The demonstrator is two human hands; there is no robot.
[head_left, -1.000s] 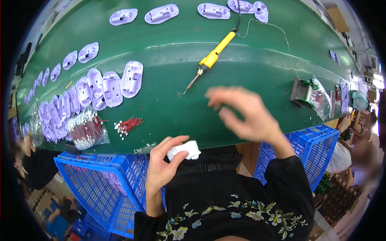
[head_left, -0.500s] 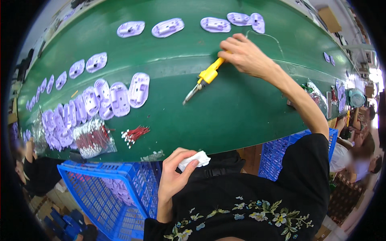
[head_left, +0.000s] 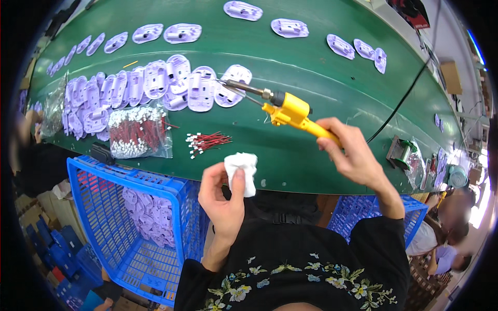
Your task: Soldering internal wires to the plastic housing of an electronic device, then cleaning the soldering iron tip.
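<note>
In my right hand [head_left: 347, 147] is a yellow soldering iron [head_left: 295, 112], gripped by its handle. Its metal tip points up and left, in front of a lilac plastic shell [head_left: 237, 78]; whether they touch I cannot tell. My left hand [head_left: 223, 199] pinches a folded white tissue or cloth [head_left: 243, 168] at the table's near edge. Beyond that hand lies a small pile of red wires with white connectors [head_left: 207, 141]. A clear bag of similar wires [head_left: 139, 132] rests to its left. More lilac shells [head_left: 91, 101] are heaped behind the bag.
Lilac shells [head_left: 182, 33] lie spaced along the far side of the green table [head_left: 311, 171]. A black cable [head_left: 399, 103] runs across the right. Below the edge are a blue crate [head_left: 176, 233] holding shells and another blue crate [head_left: 340, 220]. A green spool stand [head_left: 402, 153] is at right.
My right hand has come nearer and turned the iron, its tip now up by the shells. My left hand has lifted the white wad upright. The whole view has shifted.
</note>
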